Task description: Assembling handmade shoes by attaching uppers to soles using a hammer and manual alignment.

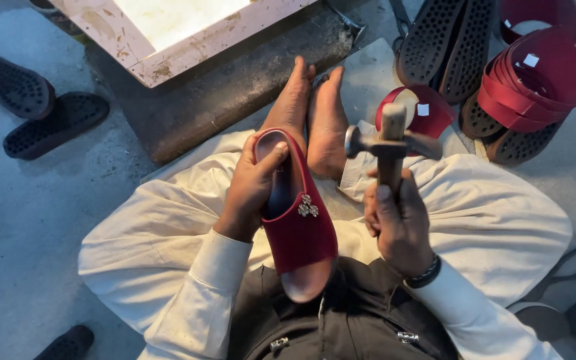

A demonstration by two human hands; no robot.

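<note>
The gray floor [28, 220] fills most of the view, and a person sits on it with legs in white cloth stretched out and bare feet [311, 113] pointing far away. A big dark stone slab [235, 87] lies past the feet, with a pale framed board [168, 40] on its far left part.

Far to the right sits a pile of red shoe uppers [541, 73] on black dotted soles [445, 40]. Two more black soles [35, 107] lie far left, well apart from the hands.

In the middle, over the lap, is a red slipper [295, 213] with a small shiny flower trim on top. The left hand [251, 190] wraps around its left side, with the thumb pressed on the rim at the open end. The slipper points from near the body toward the feet.

Just to the right, the right hand [398, 220] is closed tight around the wooden handle of a hammer [391, 143]. The hammer stands up, with its metal head on top, above the right knee. A dark beaded band sits on that wrist. The hammer and the slipper are near each other but not touching.
</note>
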